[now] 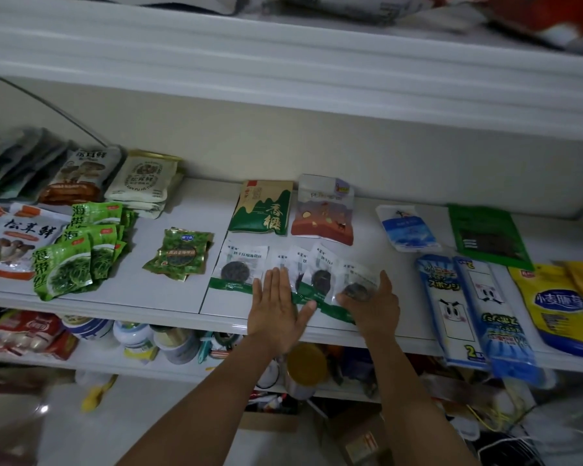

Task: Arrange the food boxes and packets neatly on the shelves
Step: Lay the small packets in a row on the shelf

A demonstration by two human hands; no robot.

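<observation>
Several clear packets of dark dried seaweed discs with green bottom bands point(320, 277) lie fanned out near the front of the white shelf point(169, 307). My left hand point(278, 307) lies flat, fingers straight, on the left side of that fan. My right hand point(372, 302) rests on the rightmost packet point(357, 284), fingers loosely bent over its edge. One more packet of the same kind point(238, 269) lies just left of my left hand, untouched.
Behind the fan stand a green-and-tan packet point(261, 210) and a brown-orange pouch point(323, 211). Green seaweed packets point(81, 253) and a small green packet point(180, 253) lie left. Blue sponge packs point(475, 311), a yellow bag point(559, 307), a dark green packet point(488, 238) lie right.
</observation>
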